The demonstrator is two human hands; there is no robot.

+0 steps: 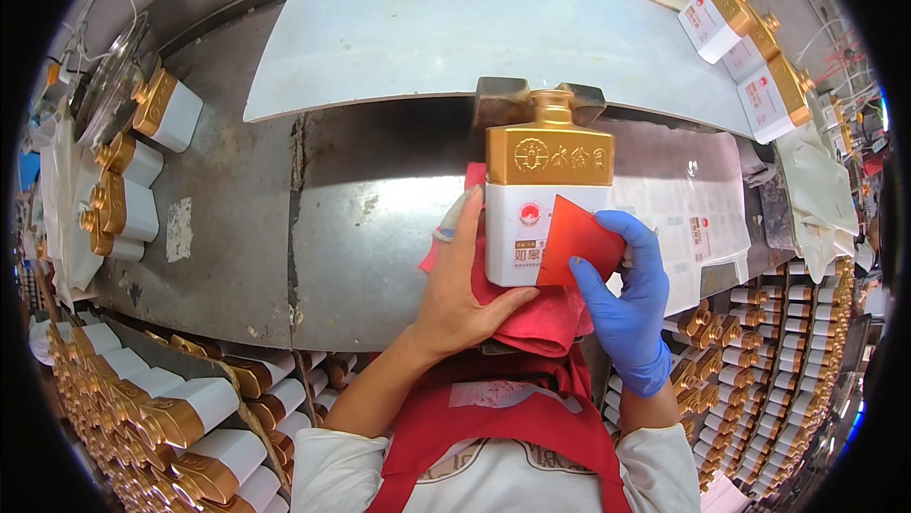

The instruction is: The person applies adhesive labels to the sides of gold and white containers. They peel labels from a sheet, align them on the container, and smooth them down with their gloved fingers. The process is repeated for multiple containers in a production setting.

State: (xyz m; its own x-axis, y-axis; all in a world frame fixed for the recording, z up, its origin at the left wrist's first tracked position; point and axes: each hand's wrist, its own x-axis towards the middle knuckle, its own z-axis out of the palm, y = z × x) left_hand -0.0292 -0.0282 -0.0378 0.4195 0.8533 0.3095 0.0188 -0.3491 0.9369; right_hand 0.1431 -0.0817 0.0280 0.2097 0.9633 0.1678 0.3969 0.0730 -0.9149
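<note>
A flat bottle [511, 219] with a white body and a gold shoulder and neck is in front of me, its printed face toward me. My left hand [451, 299], bare, is wrapped round its left side and lower edge. In a blue glove, my right hand [634, 290] pinches a flexible red-orange scraper-like piece [581, 240] against the lower right of the white face, covering part of the print. Beneath the bottle lies a red cloth [543, 325]. Behind its neck are dark blocks [501, 100]; whether they touch the bottle I cannot tell.
Printed sheets [678, 181] lie on the metal worktop [370, 257] at right. A pale board [455, 29] spans the back. Similar bottles stand at far left [176, 114] and far right [771, 95]. Many more fill crates at lower left [195, 409] and lower right [750, 371].
</note>
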